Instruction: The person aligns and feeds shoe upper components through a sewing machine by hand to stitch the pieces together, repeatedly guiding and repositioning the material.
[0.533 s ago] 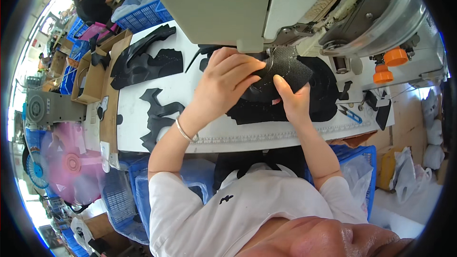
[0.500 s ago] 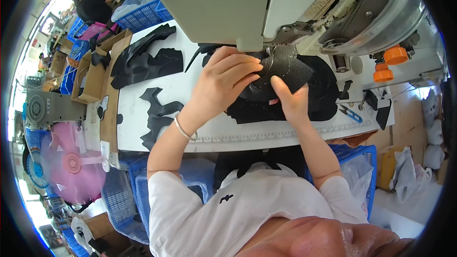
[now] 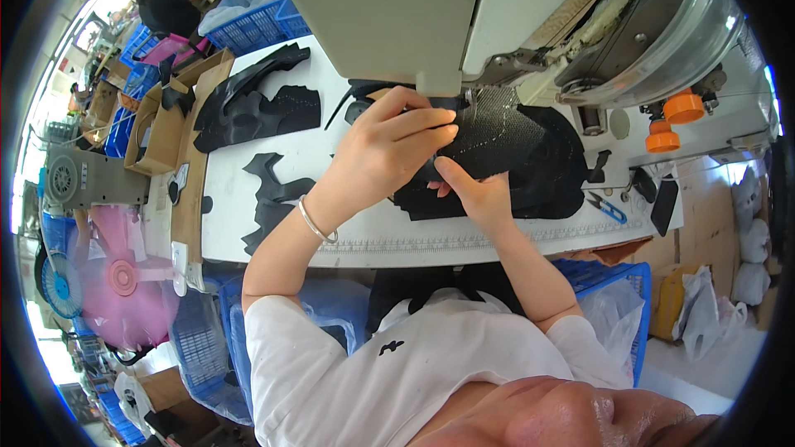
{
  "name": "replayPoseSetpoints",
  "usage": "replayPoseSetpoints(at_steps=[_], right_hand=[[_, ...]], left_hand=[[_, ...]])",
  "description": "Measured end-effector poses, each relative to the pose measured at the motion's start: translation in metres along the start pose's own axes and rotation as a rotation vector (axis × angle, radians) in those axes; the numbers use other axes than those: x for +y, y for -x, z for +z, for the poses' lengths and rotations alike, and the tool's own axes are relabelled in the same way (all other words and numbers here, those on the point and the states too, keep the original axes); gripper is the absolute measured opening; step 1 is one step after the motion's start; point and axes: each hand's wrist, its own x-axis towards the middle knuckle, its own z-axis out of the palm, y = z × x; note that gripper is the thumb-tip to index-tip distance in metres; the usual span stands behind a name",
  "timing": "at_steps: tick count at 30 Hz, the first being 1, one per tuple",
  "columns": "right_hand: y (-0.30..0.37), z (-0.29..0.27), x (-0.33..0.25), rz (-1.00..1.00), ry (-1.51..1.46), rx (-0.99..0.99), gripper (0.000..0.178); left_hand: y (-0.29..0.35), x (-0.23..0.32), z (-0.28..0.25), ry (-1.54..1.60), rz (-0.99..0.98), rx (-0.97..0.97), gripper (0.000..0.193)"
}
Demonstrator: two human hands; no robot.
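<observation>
We are in a sewing workshop: a sewing machine (image 3: pixel 381 12) overhangs our white desk (image 3: pixel 225 219), cut black pieces (image 3: pixel 530 145) lie there, and blue crates (image 3: pixel 248 31) stand near a co-worker (image 3: pixel 170 10).

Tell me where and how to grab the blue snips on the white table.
Likely by the handle end of the blue snips, pinched across its sides from above. Come from the person's right, near side, keeping the hands off the blades: the snips lie flat and slanted, handle end toward that side, tips toward the black pieces.
</observation>
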Motion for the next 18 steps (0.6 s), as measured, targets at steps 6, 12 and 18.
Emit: replayPoseSetpoints(at_steps=[6,12,18], right_hand=[[0.001,0.0,0.004,-0.037,-0.051,0.013,0.013],[0.0,0.003,0.004,-0.077,-0.072,0.102,0.012],[0.004,0.004,0.014,-0.19,0.106,0.139,0.013]], left_hand=[[0.002,0.005,0.0,-0.027,-0.009,0.014,0.027],[0.002,0.009,0.007,-0.024,-0.058,0.051,0.025],[-0.004,0.011,0.011,-0.02,-0.124,0.064,0.021]])
